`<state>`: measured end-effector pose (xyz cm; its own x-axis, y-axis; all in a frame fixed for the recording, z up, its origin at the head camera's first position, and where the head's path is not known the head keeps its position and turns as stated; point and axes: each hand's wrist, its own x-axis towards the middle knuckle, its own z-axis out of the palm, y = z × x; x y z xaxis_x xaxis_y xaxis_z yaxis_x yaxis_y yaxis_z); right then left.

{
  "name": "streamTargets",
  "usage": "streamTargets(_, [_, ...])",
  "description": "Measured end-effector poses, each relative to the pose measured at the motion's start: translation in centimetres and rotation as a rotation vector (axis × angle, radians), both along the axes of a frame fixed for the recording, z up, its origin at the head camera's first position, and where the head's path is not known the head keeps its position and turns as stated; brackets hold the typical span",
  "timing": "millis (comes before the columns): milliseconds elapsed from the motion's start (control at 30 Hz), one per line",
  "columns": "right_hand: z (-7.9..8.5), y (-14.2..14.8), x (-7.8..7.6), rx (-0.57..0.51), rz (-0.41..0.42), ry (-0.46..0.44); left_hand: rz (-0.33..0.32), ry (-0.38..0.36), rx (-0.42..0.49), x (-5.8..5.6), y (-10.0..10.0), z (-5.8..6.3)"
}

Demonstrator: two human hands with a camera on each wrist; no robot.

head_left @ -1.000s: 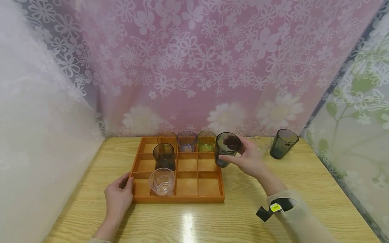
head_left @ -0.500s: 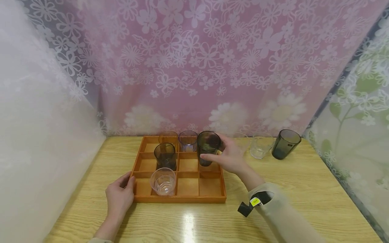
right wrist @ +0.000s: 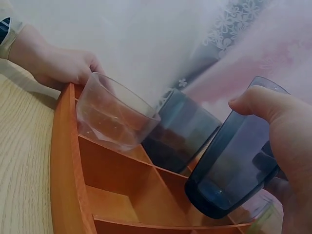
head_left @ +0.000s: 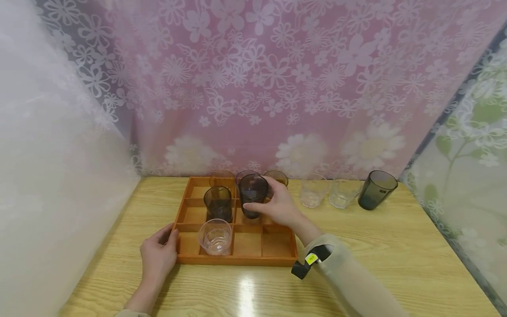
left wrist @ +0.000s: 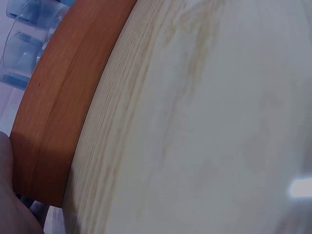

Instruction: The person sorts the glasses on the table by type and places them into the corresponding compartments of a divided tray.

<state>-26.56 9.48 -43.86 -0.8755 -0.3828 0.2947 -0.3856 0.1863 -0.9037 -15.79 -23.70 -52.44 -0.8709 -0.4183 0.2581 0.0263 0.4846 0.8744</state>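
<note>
- The right hand [head_left: 280,207] is gripping a smoky-grey glass tumbler [head_left: 251,193] over the middle row of a compartmented wooden tray [head_left: 237,261].
- The left hand [head_left: 159,250] is holding the tray's left side.
- A clear glass [head_left: 215,237] is standing in the front row.

I count nine glasses, one table [head_left: 344,264], one wooden tray [head_left: 237,261] and two hands, a left hand [head_left: 159,255] and a right hand [head_left: 282,204]. Three tinted glasses [head_left: 222,180] line the tray's back edge. Of three dark glasses, one [head_left: 252,189] is in the right hand, one [head_left: 218,204] in the tray, one [head_left: 377,190] toward the table's back right corner. Three are clear: one clear glass [head_left: 215,235] by the tray's front edge, two clear glasses [head_left: 313,191] near the table's back edge.
</note>
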Motion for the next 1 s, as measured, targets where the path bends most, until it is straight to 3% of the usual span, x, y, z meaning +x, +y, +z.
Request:
streamTargets(167, [-0.9,-0.4,-0.2,0.033,-0.015,-0.02,-0.002,-0.002,0.002,0.0,0.0,0.0])
streamTargets(533, [-3.4,-1.0,-0.7,0.003,0.024,-0.065,0.002,0.001,0.03,0.0,0.1,0.1])
streamTargets(1000, [-4.5,-0.9,-0.5,0.04,-0.018,-0.109,0.002,0.007,0.018,0.0,0.0,0.0])
